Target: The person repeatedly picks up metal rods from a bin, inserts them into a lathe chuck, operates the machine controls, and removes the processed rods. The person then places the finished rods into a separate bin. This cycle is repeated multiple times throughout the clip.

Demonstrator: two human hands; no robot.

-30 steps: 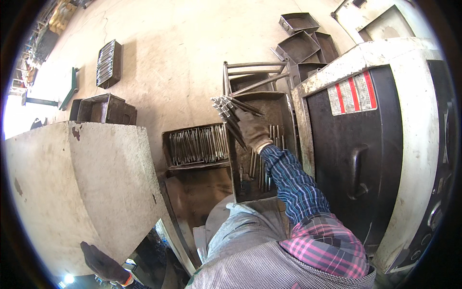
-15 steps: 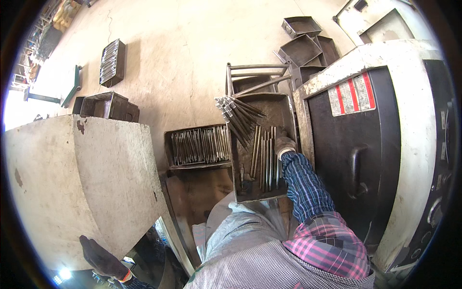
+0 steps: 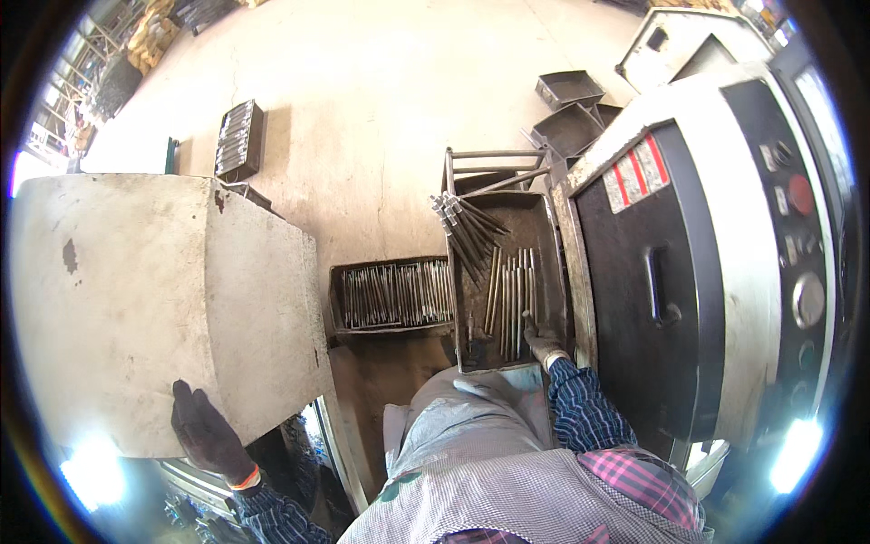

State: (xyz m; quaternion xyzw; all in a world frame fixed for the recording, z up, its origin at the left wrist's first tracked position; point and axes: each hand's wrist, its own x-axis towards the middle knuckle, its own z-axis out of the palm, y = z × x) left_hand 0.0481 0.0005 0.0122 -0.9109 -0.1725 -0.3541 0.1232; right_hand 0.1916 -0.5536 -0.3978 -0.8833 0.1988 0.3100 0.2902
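The right hand (image 3: 544,343), in a pale work glove, is down in the near end of a dark steel tray (image 3: 555,236), fingers closing on the ends of the thin metal rods (image 3: 512,295) lying lengthwise there; whether it truly grips them I cannot tell at this size. Beyond that hand, a bundle of rods (image 3: 464,227) leans fanned against the tray's far corner, likely propped to keep the heads together. Left of it, a second tray (image 3: 391,295) holds rods packed side by side. The left hand (image 3: 207,433), dark-gloved, lies flat and released on the stained grey panel (image 3: 136,299), apparently bracing the body.
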